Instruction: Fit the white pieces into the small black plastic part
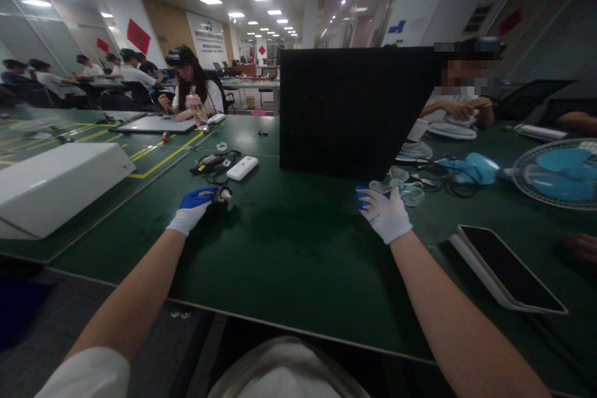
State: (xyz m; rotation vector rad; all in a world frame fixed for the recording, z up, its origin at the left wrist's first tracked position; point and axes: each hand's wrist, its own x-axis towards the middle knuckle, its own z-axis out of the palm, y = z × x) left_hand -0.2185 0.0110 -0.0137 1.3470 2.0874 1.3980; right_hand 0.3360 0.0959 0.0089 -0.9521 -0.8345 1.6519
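My left hand, in a white and blue glove, is closed around a small black part with a whitish tip, just above the green table. Its exact kind I cannot make out. On the other side, my right hand, gloved alike, has its fingers apart and holds nothing that I can see. Beside and partly behind its fingertips lies a translucent pale-blue fan blade. Between my left hand and the black panel lies a white power bank-like block, with a coiled black cable next to it.
A large black panel stands upright ahead. At right are a blue-bladed fan, a blue fan part and a tablet-like device. A white box sits at left. Other people work across the table.
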